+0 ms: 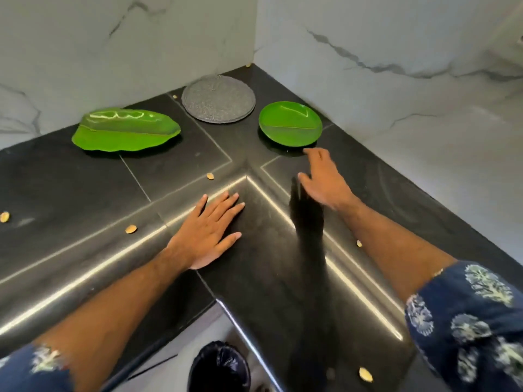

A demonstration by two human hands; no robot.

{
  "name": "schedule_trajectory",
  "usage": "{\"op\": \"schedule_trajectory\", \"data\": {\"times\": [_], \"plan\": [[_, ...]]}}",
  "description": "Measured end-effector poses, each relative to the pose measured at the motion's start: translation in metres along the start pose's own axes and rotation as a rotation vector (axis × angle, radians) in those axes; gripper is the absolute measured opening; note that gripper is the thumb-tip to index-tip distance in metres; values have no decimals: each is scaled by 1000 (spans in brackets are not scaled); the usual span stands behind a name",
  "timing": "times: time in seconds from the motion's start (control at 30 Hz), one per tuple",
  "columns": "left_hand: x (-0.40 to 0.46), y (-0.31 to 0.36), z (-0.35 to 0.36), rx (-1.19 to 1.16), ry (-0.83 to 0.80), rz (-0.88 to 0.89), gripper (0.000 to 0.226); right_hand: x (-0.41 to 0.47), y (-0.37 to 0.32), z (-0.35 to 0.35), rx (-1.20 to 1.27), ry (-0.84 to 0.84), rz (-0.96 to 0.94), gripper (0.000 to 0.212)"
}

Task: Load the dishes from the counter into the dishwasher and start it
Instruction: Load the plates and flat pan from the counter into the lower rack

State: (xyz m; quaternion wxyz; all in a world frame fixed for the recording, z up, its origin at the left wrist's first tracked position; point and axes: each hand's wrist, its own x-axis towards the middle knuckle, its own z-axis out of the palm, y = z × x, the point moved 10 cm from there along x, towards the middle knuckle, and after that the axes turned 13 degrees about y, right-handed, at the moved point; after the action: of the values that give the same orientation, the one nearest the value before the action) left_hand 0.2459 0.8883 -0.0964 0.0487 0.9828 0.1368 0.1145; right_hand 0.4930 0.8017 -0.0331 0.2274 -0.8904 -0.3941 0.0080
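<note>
Three dishes lie on the black corner counter (pixel 85 199). A long green leaf-shaped platter (pixel 126 131) sits at the left by the wall. Deep in the corner lies a round grey speckled plate (pixel 218 99). To its right is a round green plate (pixel 290 124). My left hand (pixel 208 232) rests flat on the counter, fingers straight. My right hand (pixel 325 179) hovers with fingers extended, its fingertips just short of the round green plate's near edge and holding nothing. The dishwasher is out of view.
White marble walls (pixel 396 52) close the corner behind and to the right. Several small tan shells or husks (pixel 130 229) are scattered over the counter. Below the counter's front edge stands a bin with a black liner (pixel 219 366).
</note>
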Motion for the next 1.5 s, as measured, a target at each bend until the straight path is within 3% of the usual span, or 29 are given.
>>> {"op": "schedule_trajectory", "data": {"times": [0.1, 0.2, 0.27, 0.37, 0.5, 0.6, 0.7, 0.87, 0.97, 1.07, 1.13, 1.23, 1.37, 1.5], "plan": [[1, 0, -2, -11, 6, -14, 67, 51, 34, 8, 166, 131, 260, 56], [2, -2, -4, -46, -2, -33, 65, 92, 61, 15, 283, 190, 527, 76], [2, -2, -4, -63, -2, -40, 64, 111, 73, 26, 329, 156, 607, 82], [3, -3, -5, -77, 10, -43, 63, 126, 94, 39, 366, 159, 629, 60], [3, -3, -2, -80, 1, -51, 62, 126, 104, 48, 620, 148, 706, 7], [2, -4, -2, -90, -7, -54, 61, 115, 102, 50, 981, 84, 824, 21], [2, -4, -2, -101, -6, -57, 61, 81, 87, 40, 1189, -5, 889, 31], [2, -2, -6, -125, 20, -39, 60, -35, 62, 17, 1427, -57, 1045, 51], [1, -2, -4, -127, 24, -28, 61, -122, 57, -2, 1575, 44, 1150, 52], [0, -2, -6, -161, 37, -19, 64, -219, 51, -26, 1531, 198, 1208, 48], [2, -1, -3, -151, 31, -13, 65, -280, 41, -37, 1508, 291, 1232, 65], [0, 1, 3, -113, -9, 11, 68, -373, 15, -52, 1526, 425, 1275, 72], [2, 16, -17, -133, -20, 61, 57, -494, -14, -72, 1565, 642, 1384, 52], [-39, 107, -42, -222, 61, 330, 39, -620, -34, -93, 1532, 844, 1484, 33]]}}
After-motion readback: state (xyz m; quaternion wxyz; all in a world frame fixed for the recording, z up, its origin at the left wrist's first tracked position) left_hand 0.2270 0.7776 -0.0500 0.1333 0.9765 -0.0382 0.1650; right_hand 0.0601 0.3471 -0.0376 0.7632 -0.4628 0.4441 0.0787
